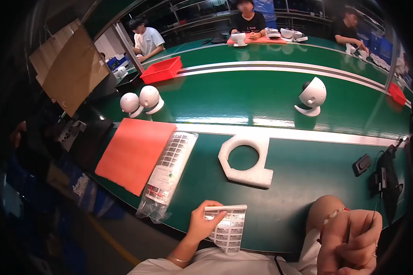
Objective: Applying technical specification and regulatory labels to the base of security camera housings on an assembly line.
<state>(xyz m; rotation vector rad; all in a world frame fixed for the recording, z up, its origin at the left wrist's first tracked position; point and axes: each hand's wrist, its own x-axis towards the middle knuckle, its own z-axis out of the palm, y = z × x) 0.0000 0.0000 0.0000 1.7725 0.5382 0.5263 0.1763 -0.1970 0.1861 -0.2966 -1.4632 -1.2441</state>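
Note:
My left hand (201, 227) is closed on a sheet of labels (230, 233), white with rows of small printed stickers, thumb on its face. The sheet hangs at the near edge of the green bench, in front of my body. At the lower right, my right hand (353, 245) is raised close to the camera, its fingers pinched together. Thin dark lines show at those fingers, but what they hold is too unclear to name. Beyond the sheet, a white foam piece (261, 158) with a round hole lies flat on the bench, touched by neither hand.
An orange mat (135, 151) and a plastic-wrapped roll of labels (172, 165) lie at left. White rounded devices (150, 98) stand beyond them; another device (314, 96) stands right. A black handheld tool (387, 176) lies far right. A red tray (162, 70) and several people are farther back.

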